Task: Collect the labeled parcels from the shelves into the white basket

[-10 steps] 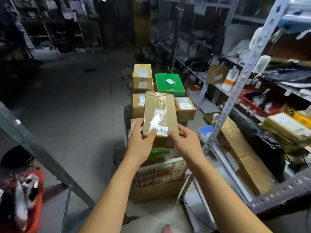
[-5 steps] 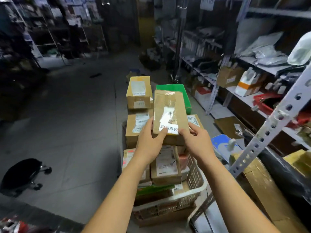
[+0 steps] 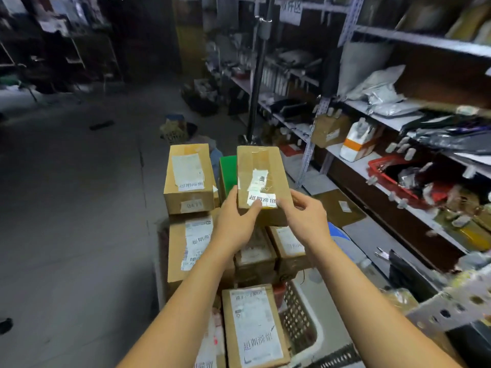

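Two hands — left hand (image 3: 233,227), right hand (image 3: 305,216) — grip a taped parcel (image 3: 259,171) above the loaded white basket (image 3: 297,312).

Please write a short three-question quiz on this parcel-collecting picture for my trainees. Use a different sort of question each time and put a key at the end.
1. True or false: the left hand and the right hand both hold the cardboard box.
2. Multiple choice: what colour is the half-hidden box just behind the cardboard box? A green, B blue, C black.
3. Fill the gap: the red basket sits on a shelf on the person's ____ side.

Key: 1 true; 2 A; 3 right.
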